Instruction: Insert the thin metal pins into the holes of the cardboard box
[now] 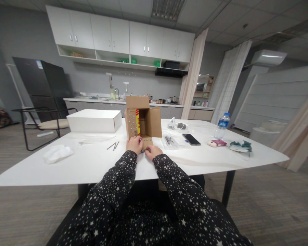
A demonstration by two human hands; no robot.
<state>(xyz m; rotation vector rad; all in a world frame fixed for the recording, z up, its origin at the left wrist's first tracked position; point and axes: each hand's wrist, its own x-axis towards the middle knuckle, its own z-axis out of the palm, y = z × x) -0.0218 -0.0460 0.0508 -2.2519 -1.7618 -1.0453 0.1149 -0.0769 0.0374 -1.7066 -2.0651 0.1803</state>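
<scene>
An open cardboard box [154, 124] stands on its side on the table, its mouth towards me and its flaps spread. Its left flap [131, 121] carries rows of small shiny dots, beside a yellow and red strip [138, 122]. At the front flap [148, 140], my left hand [135, 145] has its fingers drawn together. Close by on the right, my right hand [153, 152] is closed in a pinch. A small dark thing [143, 150] shows between the hands, too small to name. Whatever the fingertips hold is hidden.
Long metal screws or nails [113, 146], crumpled white tissue [58, 153] and a white box [94, 120] lie to the left. Rightward are a clear case [170, 142], a phone [191, 139], a pink packet [217, 142], a water bottle [222, 125] and a green-and-white bundle [240, 147].
</scene>
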